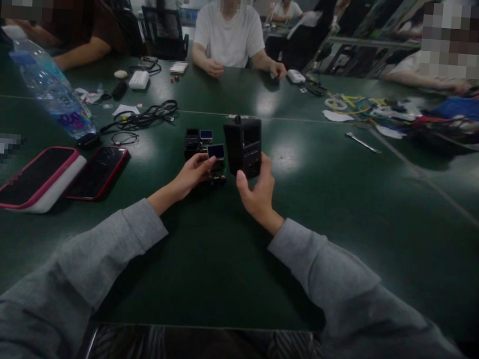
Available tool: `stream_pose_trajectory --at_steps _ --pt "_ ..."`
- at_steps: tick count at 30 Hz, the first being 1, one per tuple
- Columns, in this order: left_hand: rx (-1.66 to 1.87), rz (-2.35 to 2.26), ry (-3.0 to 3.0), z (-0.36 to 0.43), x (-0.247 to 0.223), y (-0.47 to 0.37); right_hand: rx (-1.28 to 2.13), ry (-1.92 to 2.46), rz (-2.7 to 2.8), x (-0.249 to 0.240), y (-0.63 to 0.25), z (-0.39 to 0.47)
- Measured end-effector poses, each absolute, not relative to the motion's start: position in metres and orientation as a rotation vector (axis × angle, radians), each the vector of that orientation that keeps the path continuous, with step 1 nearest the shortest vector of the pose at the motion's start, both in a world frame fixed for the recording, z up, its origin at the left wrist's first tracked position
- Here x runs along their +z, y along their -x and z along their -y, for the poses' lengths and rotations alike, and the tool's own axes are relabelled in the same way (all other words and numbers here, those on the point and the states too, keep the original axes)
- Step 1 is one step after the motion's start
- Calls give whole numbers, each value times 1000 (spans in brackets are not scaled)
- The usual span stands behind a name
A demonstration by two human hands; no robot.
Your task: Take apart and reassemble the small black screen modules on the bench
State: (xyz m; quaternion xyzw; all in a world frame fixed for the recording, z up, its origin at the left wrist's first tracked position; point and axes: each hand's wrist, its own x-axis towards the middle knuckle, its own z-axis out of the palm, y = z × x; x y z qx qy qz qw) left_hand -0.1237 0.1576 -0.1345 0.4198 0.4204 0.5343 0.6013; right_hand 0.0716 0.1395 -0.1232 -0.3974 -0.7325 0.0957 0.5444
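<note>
Near the middle of the green table [199,265], my right hand [259,195] holds a black box-shaped case [242,147] upright, with a dark square window in its upper part and a small knob on top. To its left, my left hand [192,178] pinches a small module with a dark screen [215,152], thumb on its lower left edge. Just behind that hand lie another black case [192,140] and a second small screen module [206,135]. Small parts sit under the held module, too small to make out. The two hands are apart.
At the left lie two red-edged phones [103,174] [36,177], plastic bottles [55,93] and black cables [149,116]. A wrench [362,143] and a heap of coloured wires [435,120] are on the right. Across the table sits a person in a white shirt [230,35].
</note>
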Motion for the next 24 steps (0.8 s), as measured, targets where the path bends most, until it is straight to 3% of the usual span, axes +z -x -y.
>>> stream_pose_trajectory --at_steps 5,14,24 --pt "1231 -971 -948 -157 -133 123 199 1054 1720 -129 -85 -168" --pt "1228 -958 -961 -156 -132 125 571 1364 1678 -147 -92 -194" --pt "1230 -963 -953 -155 -130 124 138 1244 1829 -144 -89 -186"
